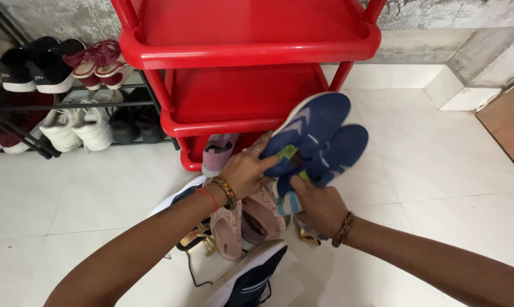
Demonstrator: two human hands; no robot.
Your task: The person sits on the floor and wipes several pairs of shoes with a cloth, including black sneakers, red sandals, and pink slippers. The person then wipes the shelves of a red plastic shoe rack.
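You hold a pair of blue shoes [319, 139] soles-up, in front of the red plastic rack [251, 48] and above the heap of footwear on the floor. Your left hand [247, 170] wraps its fingers around the nearer shoe's heel end, while your right hand [319, 206] grips the pair from below, keeping both together. The pink slippers [243, 222] lie just beneath your wrists, apart from the metal shoe rack [69, 105] at left.

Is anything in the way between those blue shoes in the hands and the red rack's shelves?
Nothing visible. Left hand and right hand hold the pair of blue shoes right before the red rack; its middle shelf looks bare.
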